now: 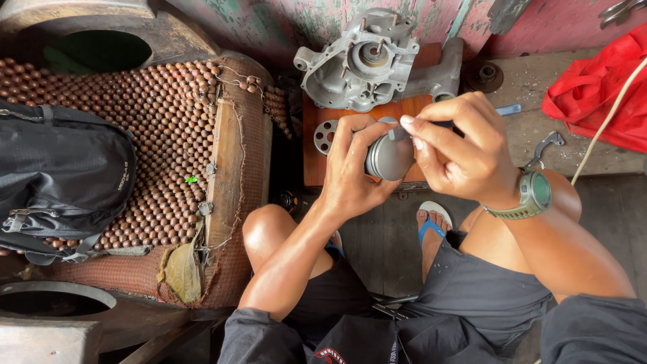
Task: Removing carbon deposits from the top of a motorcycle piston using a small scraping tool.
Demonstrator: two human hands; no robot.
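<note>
A grey metal piston (391,158) with ring grooves is held up in front of me over a small wooden board (317,152). My left hand (352,170) wraps around its left side. My right hand (458,145), wearing a green wristwatch (532,195), pinches at the piston's top edge with thumb and forefinger, and a thin tool with a blue end (507,110) pokes out behind its fingers. A grey cast engine casing (367,64) lies on the board just beyond the hands. A small round disc with holes (325,136) sits beside my left hand.
A seat covered in wooden beads (162,135) lies at left with a black backpack (60,175) on it. A red cloth bag (600,94) rests at right near a small metal bracket (547,145) and a dark gear (484,75). My knees and sandalled foot (431,226) are below.
</note>
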